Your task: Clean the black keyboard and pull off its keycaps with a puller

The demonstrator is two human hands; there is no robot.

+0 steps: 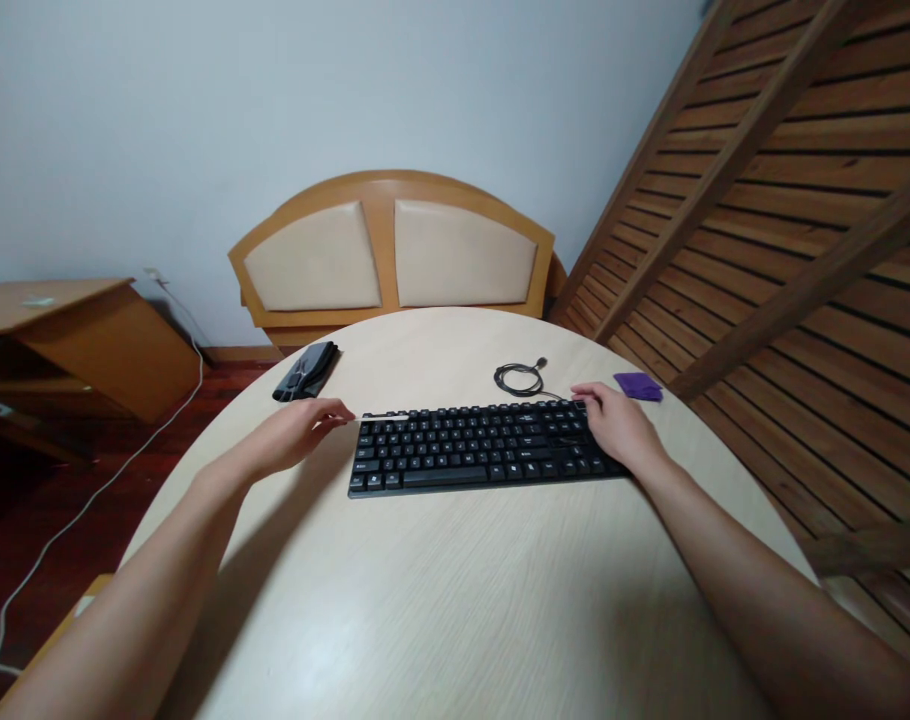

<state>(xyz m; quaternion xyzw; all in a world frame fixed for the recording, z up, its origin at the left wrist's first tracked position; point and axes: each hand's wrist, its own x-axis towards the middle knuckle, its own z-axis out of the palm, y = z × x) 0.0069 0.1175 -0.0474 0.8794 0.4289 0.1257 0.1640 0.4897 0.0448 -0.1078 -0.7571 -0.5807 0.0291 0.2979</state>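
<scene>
A black keyboard (477, 448) lies across the middle of a round pale wooden table (455, 600). My left hand (294, 435) is at the keyboard's top left corner. Its fingers are pinched on a thin white strip (386, 415) that runs along the keyboard's top edge. My right hand (616, 425) lies palm down on the keyboard's right end with its fingers stretched over the keys, holding nothing. The keyboard's coiled black cable (519, 379) sits just behind it.
A dark grey folded pouch (306, 370) lies at the table's back left, and a small purple object (638, 386) at the right edge. Behind the table stand a wooden headboard (391, 255) and a slatted frame (785, 200). A low cabinet (80, 340) and white cord (87, 500) are on the left floor.
</scene>
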